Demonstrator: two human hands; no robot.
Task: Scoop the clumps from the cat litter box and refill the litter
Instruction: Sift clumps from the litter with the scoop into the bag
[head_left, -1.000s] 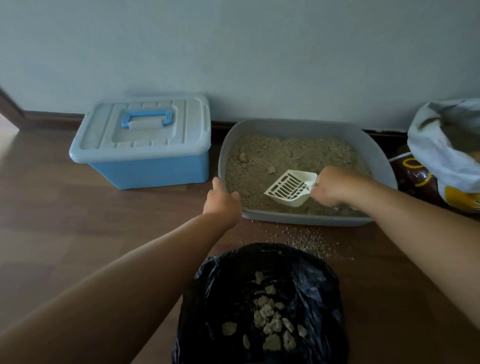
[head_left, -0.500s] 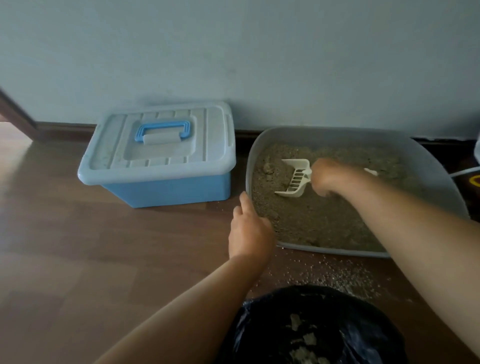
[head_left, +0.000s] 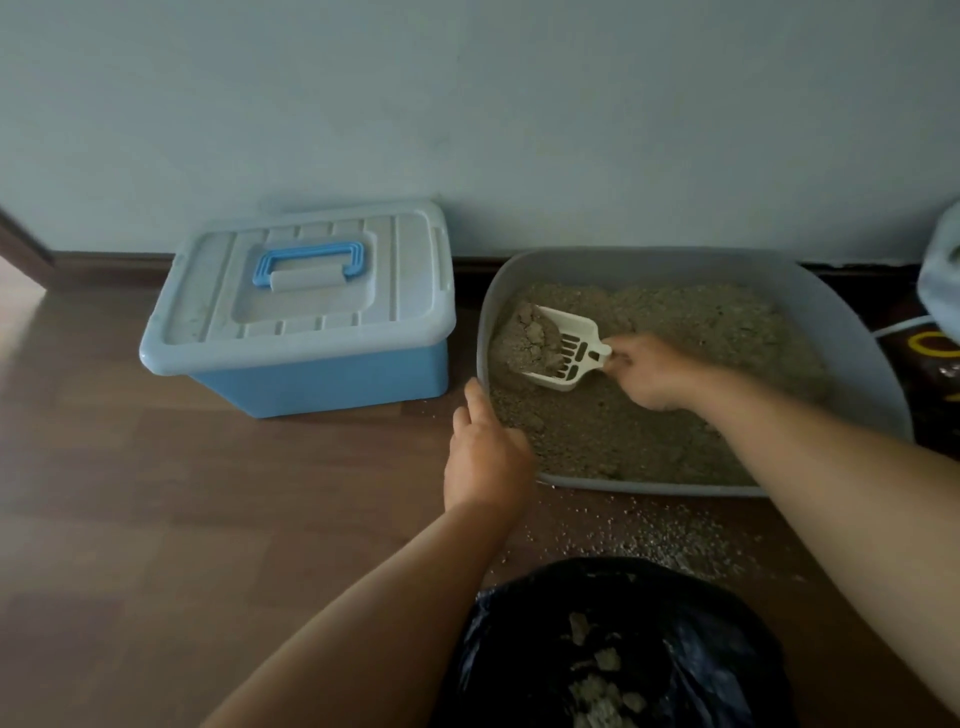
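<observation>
Your right hand grips the scoop, clump loaded, at the left end of the litter box; left hand at its near corner, grip unclear.

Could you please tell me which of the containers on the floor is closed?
The blue plastic storage box on the left: its pale lid is on. The grey plastic litter tray and the black plastic bag are both open-topped.

Body: person, two arms in view | left hand: bare, at litter box near-left corner | right hand: bare, over litter box | forearms: uncovered up to frame edge | fingernail detail: too blurred
</observation>
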